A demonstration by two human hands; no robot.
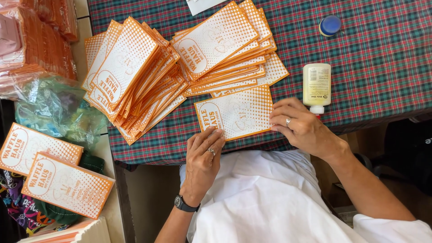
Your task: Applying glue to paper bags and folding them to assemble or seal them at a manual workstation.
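Note:
A flat orange-and-white paper bag (236,112) lies on the plaid tablecloth (378,58) near the table's front edge. My left hand (203,157), with a ring and a black wristwatch, presses fingertips on the bag's lower left corner. My right hand (302,127), also ringed, pinches and presses the bag's right edge. A pale yellow glue bottle (316,86) lies on its side just beyond my right hand, nozzle toward me. Its blue cap (330,25) sits farther back.
Two fanned stacks of the same bags lie behind, one at left (128,72), one at centre (229,42). More bags (49,173) rest on a surface to the left, beside crumpled green plastic (58,110) and wrapped orange bundles (38,40).

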